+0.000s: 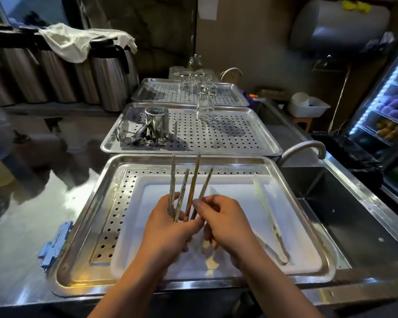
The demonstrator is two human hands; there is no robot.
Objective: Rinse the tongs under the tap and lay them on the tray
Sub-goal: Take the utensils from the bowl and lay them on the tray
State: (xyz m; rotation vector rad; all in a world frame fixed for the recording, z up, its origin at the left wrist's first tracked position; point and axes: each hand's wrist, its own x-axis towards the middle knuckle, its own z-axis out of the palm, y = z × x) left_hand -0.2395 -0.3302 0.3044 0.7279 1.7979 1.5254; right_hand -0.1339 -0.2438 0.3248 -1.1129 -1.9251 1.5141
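- Two pairs of tongs are up in my hands in the head view, held over the near tray (78, 237) with their tips pointing away from me
- Left hand (168, 228) is curled round the hinge end of the left pair of tongs (173, 180), whose blades spring apart in a narrow V
- Right hand (225, 223) pinches the right pair of tongs (194, 182) between thumb and forefinger, low on the blades; I judge I hold the pairs apart so each can go down on its own, not tangled
- One more, the third pair of tongs (270, 221), lies flat and lengthwise on the white liner (228, 187) at the tray's right side, which leaves the middle free for these two
- That liner covers most of the perforated insert (115, 214), likely so drips drain away below
- Just right of the tray the tap (306, 149) curves over the sink (331, 214), and I see no water running; whether my two pairs are rinsed I cannot tell, though holding them over the tray suggests laying down is the step in hand
- Farther along the worktop (32, 214) a second tray (112, 138) carries a metal cup (157, 120) and a glass (203, 102)
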